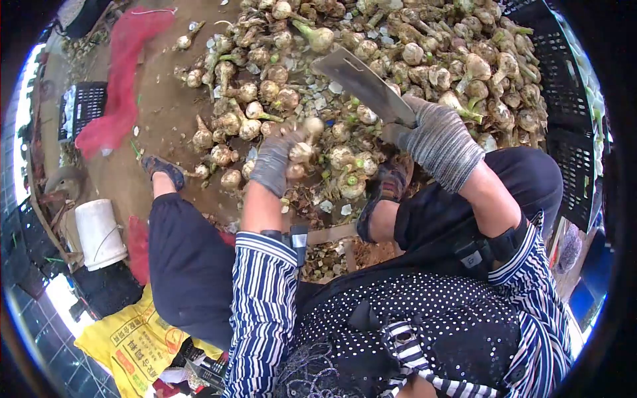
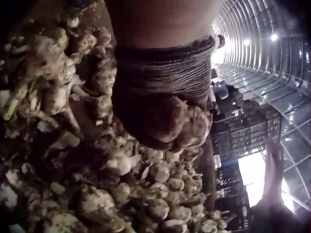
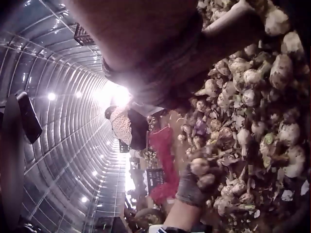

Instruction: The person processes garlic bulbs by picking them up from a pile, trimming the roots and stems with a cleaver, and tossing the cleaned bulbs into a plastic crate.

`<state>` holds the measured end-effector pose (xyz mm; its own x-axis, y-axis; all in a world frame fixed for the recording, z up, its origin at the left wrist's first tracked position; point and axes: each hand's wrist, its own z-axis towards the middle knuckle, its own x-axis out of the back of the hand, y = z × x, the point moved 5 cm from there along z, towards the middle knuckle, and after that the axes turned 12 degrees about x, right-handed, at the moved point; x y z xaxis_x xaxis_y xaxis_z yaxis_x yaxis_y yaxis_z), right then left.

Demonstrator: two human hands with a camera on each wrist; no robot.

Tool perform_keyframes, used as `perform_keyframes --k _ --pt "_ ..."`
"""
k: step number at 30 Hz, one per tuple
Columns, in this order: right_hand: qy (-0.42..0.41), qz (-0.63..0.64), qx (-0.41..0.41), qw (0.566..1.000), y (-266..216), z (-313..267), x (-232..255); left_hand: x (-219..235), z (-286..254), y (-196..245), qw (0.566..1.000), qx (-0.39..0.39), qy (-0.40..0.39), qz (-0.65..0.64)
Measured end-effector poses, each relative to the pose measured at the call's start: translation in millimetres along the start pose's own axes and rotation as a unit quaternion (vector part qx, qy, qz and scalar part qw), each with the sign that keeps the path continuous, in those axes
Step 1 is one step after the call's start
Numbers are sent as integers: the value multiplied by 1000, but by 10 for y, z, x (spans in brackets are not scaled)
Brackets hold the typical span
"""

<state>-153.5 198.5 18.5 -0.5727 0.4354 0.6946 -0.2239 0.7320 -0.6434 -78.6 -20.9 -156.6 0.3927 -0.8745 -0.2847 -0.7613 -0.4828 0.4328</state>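
Note:
My left hand [image 1: 273, 156], in a grey knit glove, grips garlic bulbs [image 1: 301, 152] over the near side of the heap. In the left wrist view, pale bulbs [image 2: 195, 127] show beside the dark gloved fingers. The right hand [image 1: 441, 140], gloved alike, holds a cleaver [image 1: 365, 83] by its handle, with the broad blade reaching up and left over the heap. Soil-stained garlic bulbs [image 1: 411, 53], many with stalks attached, lie under and beyond both hands. From the right wrist view, the left glove [image 3: 190, 189] appears low, with bulbs at its fingers.
Black plastic crates [image 1: 570, 139] border the heap on the right. Red netting [image 1: 119, 86] lies at the left, near a white bucket [image 1: 99, 233] and a yellow sack [image 1: 136, 341]. My sandalled feet [image 1: 162, 171] flank the near bulbs; cut scraps [image 1: 325, 259] lie between the legs.

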Motion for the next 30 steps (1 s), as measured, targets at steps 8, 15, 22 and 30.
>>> perform_keyframes --k 8,15,22,30 --pt "68 52 124 989 69 94 -111 428 -1396 1027 927 -194 -183 -263" --pt "75 -46 201 976 -385 281 -173 1142 -2797 842 831 -376 -245 -331" --pt "87 -74 202 973 -1009 362 -89 2436 -4069 -1146 768 -508 31 -388" --pt "104 49 265 957 -1558 232 -74 2648 -4902 -3899 600 -442 332 -578"
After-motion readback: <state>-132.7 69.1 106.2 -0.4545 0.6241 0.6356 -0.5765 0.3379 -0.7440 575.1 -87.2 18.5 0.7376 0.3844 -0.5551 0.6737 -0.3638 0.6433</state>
